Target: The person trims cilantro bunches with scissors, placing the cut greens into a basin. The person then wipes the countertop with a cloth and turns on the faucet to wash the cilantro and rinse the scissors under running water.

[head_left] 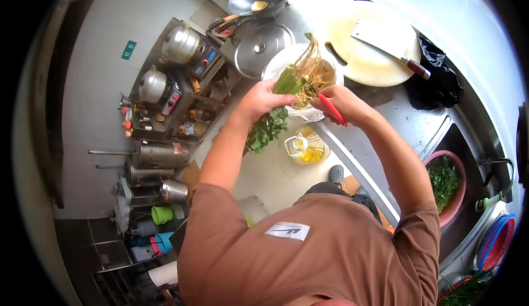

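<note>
My left hand (268, 101) is closed round a bunch of leafy green herbs (268, 132), whose leaves hang below the fist. The pale, stringy roots (318, 73) point away from me, over a white lined bin (282, 59). In my right hand (344, 103) is a pair of red-handled scissors (332, 109), its blades at the stems near the roots. The blade tips are partly lost among the roots, so I cannot tell whether they are apart.
A cleaver (380, 39) lies on a round chopping board (352, 19) at the back right, beside black plastic bags (432, 83). Greens fill a pink basin (462, 187) in the sink. An oil jug (308, 147) stands on the floor below my hands. Pots line the left shelves (171, 107).
</note>
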A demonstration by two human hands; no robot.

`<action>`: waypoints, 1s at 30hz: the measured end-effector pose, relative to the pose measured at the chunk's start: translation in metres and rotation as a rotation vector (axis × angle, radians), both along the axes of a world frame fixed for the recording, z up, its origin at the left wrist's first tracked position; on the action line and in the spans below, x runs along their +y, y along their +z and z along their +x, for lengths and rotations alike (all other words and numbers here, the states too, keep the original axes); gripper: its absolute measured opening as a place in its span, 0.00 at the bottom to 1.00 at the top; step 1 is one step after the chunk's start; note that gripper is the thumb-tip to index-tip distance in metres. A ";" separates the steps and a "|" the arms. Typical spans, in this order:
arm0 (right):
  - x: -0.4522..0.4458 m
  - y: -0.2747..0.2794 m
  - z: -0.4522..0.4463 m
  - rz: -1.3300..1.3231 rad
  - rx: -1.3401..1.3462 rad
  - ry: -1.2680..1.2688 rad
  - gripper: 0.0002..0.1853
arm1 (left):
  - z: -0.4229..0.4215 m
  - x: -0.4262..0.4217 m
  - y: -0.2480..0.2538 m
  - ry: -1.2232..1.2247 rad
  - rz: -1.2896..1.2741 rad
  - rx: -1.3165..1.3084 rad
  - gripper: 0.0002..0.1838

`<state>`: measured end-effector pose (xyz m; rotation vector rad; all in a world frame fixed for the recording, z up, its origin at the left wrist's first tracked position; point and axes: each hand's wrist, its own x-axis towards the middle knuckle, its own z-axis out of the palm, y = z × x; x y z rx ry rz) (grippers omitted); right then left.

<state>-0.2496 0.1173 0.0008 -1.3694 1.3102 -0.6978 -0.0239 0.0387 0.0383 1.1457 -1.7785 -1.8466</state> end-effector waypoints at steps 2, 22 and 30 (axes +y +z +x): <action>-0.009 -0.005 0.009 0.040 -0.022 -0.045 0.22 | 0.010 -0.013 -0.007 -0.021 0.050 0.021 0.16; -0.023 -0.022 0.051 -0.023 0.022 -0.150 0.22 | 0.010 -0.032 -0.038 0.055 -0.061 0.011 0.17; -0.031 -0.011 0.049 -0.049 0.147 -0.092 0.27 | 0.014 -0.027 -0.050 0.049 -0.135 0.045 0.15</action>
